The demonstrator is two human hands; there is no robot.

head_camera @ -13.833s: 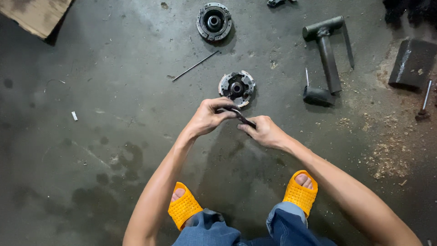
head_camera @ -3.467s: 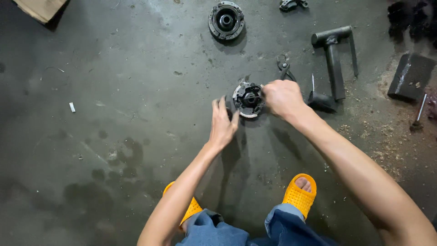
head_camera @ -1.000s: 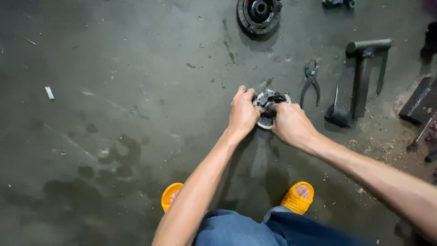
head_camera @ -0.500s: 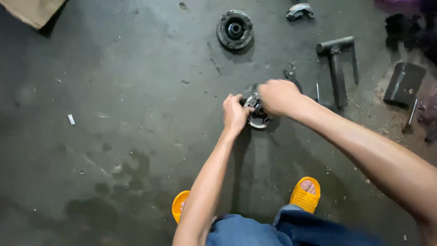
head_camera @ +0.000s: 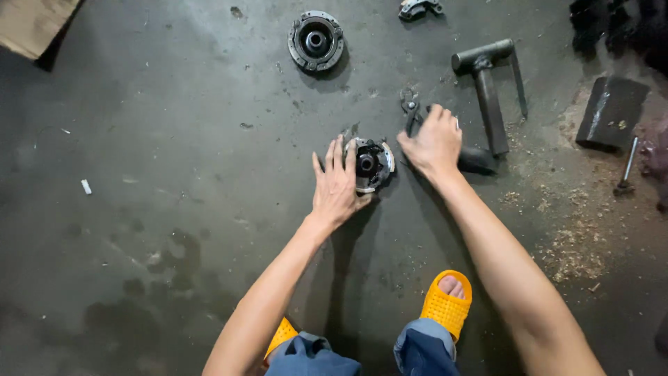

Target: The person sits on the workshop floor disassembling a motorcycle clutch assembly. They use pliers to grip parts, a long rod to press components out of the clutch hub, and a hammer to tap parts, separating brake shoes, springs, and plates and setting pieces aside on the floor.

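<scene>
A round metal hub part [head_camera: 374, 164] with a dark centre lies on the stained concrete floor. My left hand [head_camera: 337, 185] rests flat against its left side, fingers straight and spread, thumb under its lower edge. My right hand [head_camera: 435, 143] is just right of the part, curled over the handles of dark pliers [head_camera: 410, 110] that lie on the floor. Only the pliers' jaws show beyond my fingers.
A second round hub [head_camera: 316, 41] lies farther away. A dark T-shaped bar tool [head_camera: 488, 90] is right of my right hand, with a metal block [head_camera: 612, 110] and a small rod tool [head_camera: 626, 167] beyond. Sawdust [head_camera: 570, 251] at right, cardboard [head_camera: 31, 24] top left, my yellow sandal [head_camera: 447, 303] below.
My right hand has left the round part and moved right onto the pliers. My left hand has flattened against the part's left side.
</scene>
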